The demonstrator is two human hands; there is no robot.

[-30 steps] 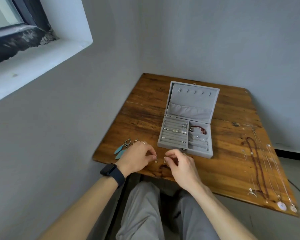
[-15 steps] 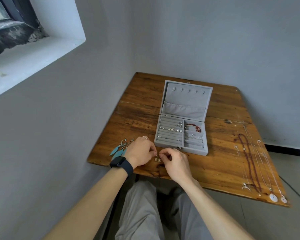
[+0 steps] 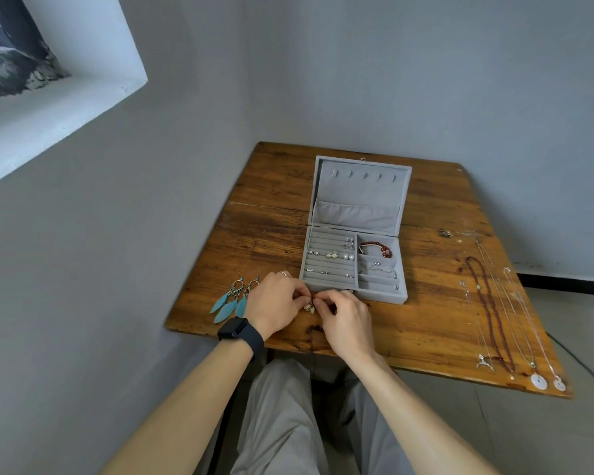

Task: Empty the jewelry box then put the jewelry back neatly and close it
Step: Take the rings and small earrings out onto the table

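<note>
The grey jewelry box (image 3: 354,296) stands open on the wooden table (image 3: 268,231), lid up. Its ring rows hold several small earrings (image 3: 336,255); a red bead bracelet (image 3: 376,248) and a silver bangle (image 3: 383,268) lie in the right compartments. Just in front of the box, my left hand (image 3: 276,303) and my right hand (image 3: 345,318) meet fingertip to fingertip and each pinches one of two small pale drop earrings (image 3: 310,307), which rest close together on the table.
Two turquoise feather earrings (image 3: 232,299) lie left of my left hand. A small ring (image 3: 282,273) sits behind that hand. Several necklaces (image 3: 494,313) stretch along the table's right side, pendants near the front edge. Walls close off the left and back.
My hands have drawn together, bringing the two small earrings side by side. The camera has tilted, so the table sits a little lower in view.
</note>
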